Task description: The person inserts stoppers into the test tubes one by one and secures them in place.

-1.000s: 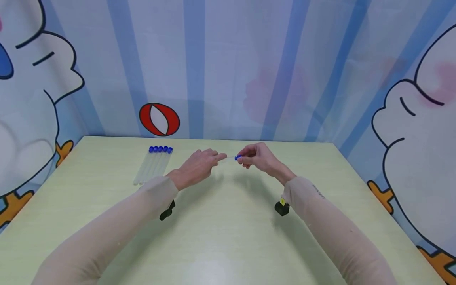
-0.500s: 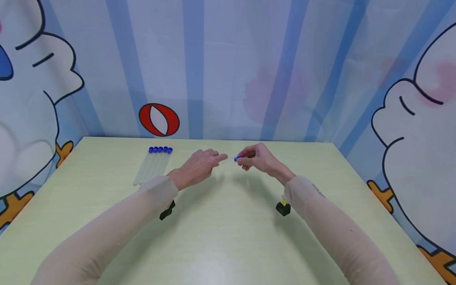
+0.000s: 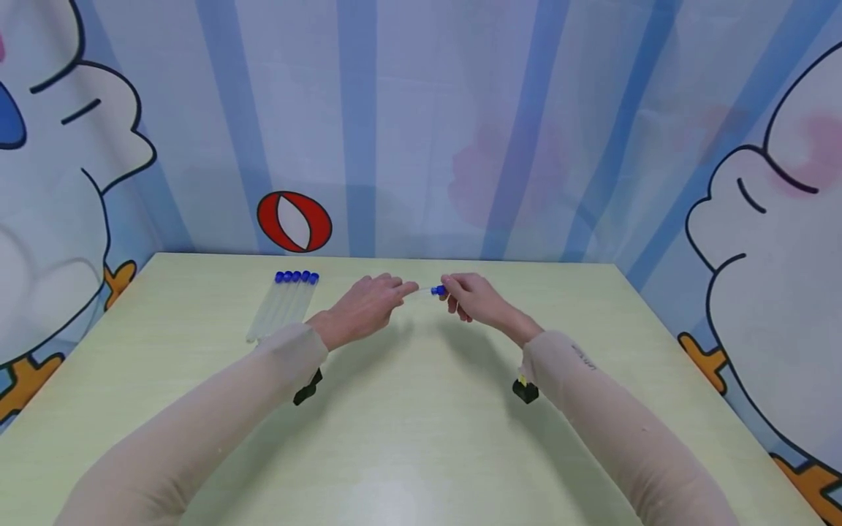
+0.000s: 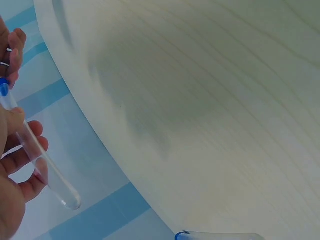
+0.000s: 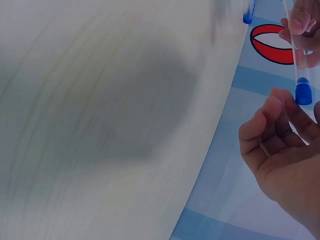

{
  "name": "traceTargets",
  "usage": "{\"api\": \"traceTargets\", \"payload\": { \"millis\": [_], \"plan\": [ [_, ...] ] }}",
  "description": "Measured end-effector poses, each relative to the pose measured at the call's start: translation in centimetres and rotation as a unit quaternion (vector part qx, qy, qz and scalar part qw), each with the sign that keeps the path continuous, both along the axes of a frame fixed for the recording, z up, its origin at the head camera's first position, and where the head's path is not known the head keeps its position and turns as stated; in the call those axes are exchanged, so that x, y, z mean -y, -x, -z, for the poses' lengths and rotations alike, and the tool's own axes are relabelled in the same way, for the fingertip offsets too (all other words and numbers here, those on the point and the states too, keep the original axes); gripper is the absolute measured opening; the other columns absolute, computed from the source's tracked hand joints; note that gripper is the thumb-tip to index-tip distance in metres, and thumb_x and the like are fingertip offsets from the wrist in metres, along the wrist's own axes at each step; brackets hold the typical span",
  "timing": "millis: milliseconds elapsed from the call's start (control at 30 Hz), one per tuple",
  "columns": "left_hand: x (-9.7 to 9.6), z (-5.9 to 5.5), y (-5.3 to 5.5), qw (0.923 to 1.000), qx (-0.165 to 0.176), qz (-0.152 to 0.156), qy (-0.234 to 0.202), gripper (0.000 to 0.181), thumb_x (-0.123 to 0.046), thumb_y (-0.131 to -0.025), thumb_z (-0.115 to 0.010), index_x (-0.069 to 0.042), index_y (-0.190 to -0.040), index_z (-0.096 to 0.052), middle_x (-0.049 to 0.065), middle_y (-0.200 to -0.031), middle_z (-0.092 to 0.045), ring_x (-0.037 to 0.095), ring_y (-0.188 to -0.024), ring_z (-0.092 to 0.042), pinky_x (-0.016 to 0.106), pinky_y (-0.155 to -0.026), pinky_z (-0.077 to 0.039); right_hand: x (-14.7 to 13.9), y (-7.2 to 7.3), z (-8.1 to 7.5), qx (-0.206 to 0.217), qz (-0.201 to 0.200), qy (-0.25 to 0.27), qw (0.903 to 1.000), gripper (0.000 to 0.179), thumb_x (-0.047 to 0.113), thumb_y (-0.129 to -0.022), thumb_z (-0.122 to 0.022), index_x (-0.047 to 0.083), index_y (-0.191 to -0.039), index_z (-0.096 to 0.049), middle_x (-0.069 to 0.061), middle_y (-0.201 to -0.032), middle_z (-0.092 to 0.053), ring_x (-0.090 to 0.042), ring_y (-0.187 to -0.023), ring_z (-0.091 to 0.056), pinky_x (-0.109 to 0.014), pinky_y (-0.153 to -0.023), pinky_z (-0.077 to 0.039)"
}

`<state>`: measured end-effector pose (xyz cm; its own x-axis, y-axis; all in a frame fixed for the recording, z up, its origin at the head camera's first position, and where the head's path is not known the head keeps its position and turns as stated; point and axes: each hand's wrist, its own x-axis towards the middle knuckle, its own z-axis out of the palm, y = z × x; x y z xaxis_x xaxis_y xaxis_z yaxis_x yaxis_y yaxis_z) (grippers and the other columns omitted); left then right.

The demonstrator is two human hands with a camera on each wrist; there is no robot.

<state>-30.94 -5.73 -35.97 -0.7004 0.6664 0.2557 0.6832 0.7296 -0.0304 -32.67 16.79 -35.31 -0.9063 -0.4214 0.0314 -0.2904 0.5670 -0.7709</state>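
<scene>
A clear test tube [image 4: 59, 184] with a round bottom is held by my left hand [image 3: 365, 307], the thumb pressing it against the curled fingers. Its blue cap [image 5: 303, 94] points toward my right hand [image 3: 482, 301]. Thumb and index finger of that hand are at the cap, pinching its end; the right wrist view cuts off most of the thumb. Both hands are raised above the table, and the tube lies nearly level between them in the head view. To the left of my left hand, several similar capped tubes [image 3: 283, 308] lie side by side.
The pale wood-grain table [image 3: 408, 438] reaches back to a striped blue curtain [image 3: 421, 131] printed with cartoon figures. Small black devices hang below both wrists. One lying tube [image 4: 220, 236] shows at the bottom edge of the left wrist view.
My right hand has turned at the cap, its thumb now higher and its other fingers lower, and more of the blue cap shows. My left hand and the lying tubes stay put.
</scene>
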Motion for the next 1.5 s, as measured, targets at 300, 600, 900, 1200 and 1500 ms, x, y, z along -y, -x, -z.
{"api": "traceTargets", "payload": {
  "millis": [300, 600, 900, 1200, 1500],
  "plan": [
    [-0.2, 0.2, 0.0, 0.9984, 0.029, 0.015, -0.046, 0.036, -0.008, -0.095, -0.058, -0.009, -0.131, -0.054, 0.010, -0.106, -0.065, 0.023, -0.091, -0.058, 0.034, -0.081, -0.052, 0.8, -0.3, 0.1, 0.022, 0.020, 0.018, 0.9994, 0.040, 0.029, -0.107, -0.030, 0.003, -0.085, -0.053, -0.002, -0.062, -0.043, -0.014, -0.047, -0.039, -0.026, -0.049, -0.037],
    [-0.5, 0.3, -0.4, 0.9942, 0.040, 0.013, -0.099, 0.031, -0.008, -0.096, -0.056, -0.008, -0.127, -0.055, 0.010, -0.098, -0.061, 0.021, -0.088, -0.054, 0.031, -0.080, -0.051, 1.3, -0.6, 0.0, 0.023, 0.040, 0.027, 0.9986, 0.042, 0.031, -0.107, -0.026, 0.006, -0.080, -0.048, -0.001, -0.058, -0.039, -0.015, -0.048, -0.037, -0.028, -0.054, -0.034],
    [-1.0, 0.3, -0.6, 0.9956, 0.024, 0.005, -0.090, 0.031, -0.006, -0.095, -0.057, -0.009, -0.126, -0.058, 0.010, -0.097, -0.062, 0.020, -0.084, -0.052, 0.029, -0.077, -0.049, 1.7, -0.8, 0.3, 0.026, 0.061, 0.018, 0.9976, 0.044, 0.031, -0.107, -0.026, 0.007, -0.077, -0.048, 0.002, -0.053, -0.036, -0.014, -0.046, -0.034, -0.027, -0.052, -0.032],
    [-1.4, 0.3, -0.4, 0.9978, 0.006, -0.002, -0.066, 0.033, -0.007, -0.096, -0.057, -0.007, -0.129, -0.055, 0.011, -0.105, -0.065, 0.023, -0.087, -0.054, 0.032, -0.079, -0.050, 1.3, -0.2, -0.4, 0.017, 0.054, -0.009, 0.9983, 0.047, 0.031, -0.106, -0.026, 0.008, -0.071, -0.047, 0.002, -0.052, -0.037, -0.012, -0.042, -0.034, -0.027, -0.048, -0.034],
    [-1.8, -0.1, -0.6, 0.9996, -0.003, -0.009, -0.027, 0.037, -0.007, -0.094, -0.060, -0.009, -0.130, -0.056, 0.009, -0.099, -0.060, 0.021, -0.085, -0.048, 0.029, -0.073, -0.046, 0.9, 0.3, -0.9, 0.021, 0.045, -0.039, 0.9980, 0.049, 0.031, -0.106, -0.027, 0.009, -0.069, -0.051, 0.003, -0.052, -0.036, -0.010, -0.042, -0.030, -0.025, -0.044, -0.033]
  ]
}}
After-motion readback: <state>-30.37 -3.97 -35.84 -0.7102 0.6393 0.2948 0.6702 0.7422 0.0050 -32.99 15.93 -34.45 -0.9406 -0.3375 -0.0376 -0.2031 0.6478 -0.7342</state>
